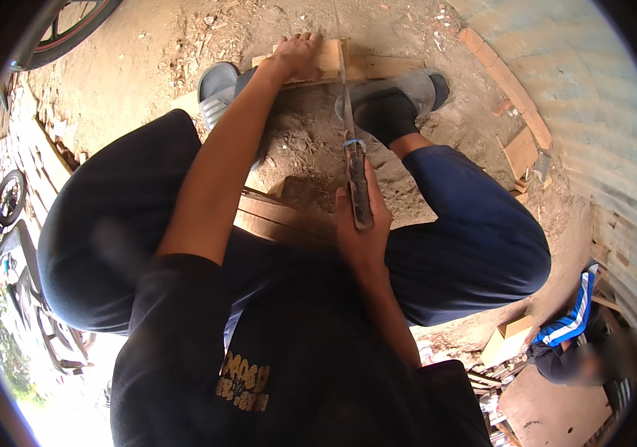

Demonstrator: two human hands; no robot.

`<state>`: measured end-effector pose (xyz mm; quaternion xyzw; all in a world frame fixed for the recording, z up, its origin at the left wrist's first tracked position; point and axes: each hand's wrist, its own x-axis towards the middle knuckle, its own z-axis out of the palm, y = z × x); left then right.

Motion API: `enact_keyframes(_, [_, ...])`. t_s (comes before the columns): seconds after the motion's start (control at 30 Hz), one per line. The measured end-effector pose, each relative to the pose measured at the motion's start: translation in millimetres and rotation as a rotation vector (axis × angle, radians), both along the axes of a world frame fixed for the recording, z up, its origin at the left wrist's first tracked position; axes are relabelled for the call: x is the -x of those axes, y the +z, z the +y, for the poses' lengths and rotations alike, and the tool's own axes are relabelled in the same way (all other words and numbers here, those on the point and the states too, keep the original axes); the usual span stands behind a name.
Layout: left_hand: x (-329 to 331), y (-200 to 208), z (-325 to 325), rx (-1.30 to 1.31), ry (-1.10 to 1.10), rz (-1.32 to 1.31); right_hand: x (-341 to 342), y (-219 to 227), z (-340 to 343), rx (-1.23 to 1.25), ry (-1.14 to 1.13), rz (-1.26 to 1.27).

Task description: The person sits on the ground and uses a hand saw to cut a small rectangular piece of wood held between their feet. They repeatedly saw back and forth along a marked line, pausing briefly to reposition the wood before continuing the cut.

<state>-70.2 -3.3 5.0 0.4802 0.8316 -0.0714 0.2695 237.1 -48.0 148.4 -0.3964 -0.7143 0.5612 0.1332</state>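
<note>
My left hand (300, 56) presses on a short light-wood block (329, 58), its fingers reaching over the far edge. In my right hand (367, 223) is a handsaw, its worn dark handle (358, 182) gripped with the thumb on the left side. A light-blue tie wraps the handle where it meets the blade. The narrow blade (346, 97), seen nearly edge-on, points away from me and crosses the block's right end. How deep it sits in the wood cannot be made out. Beneath the block, a longer wooden plank (385, 68) lies across the ground between my feet.
My sandalled left foot (216, 89) and right foot (389, 108) flank the work. Wood slats (285, 217) lie below me. Bricks (505, 86) line a corrugated metal wall (579, 97) at right. A person in blue trousers (568, 320) is lower right; motorbikes (20, 261) stand left.
</note>
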Motion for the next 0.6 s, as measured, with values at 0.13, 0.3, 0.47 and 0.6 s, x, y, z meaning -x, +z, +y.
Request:
enact_keyframes(0.13, [4.9,2.2,-0.5,-0.033,0.045,-0.055,-3.5,10.7,10.6,0.061,0.005,-0.050])
enact_keyframes(0.3, [0.3,-4.1,-2.3,-0.124,0.056,-0.005,-20.8,31.3,12.0,0.194,-0.009,-0.128])
enact_keyframes(0.47, [1.4,-0.5,2.9,-0.050,0.049,-0.002,0.5,38.7,13.7,0.152,0.018,-0.064])
enact_keyframes(0.6, [2.7,0.4,3.2,-0.016,0.034,-0.032,11.2,31.8,17.8,0.182,0.030,-0.169])
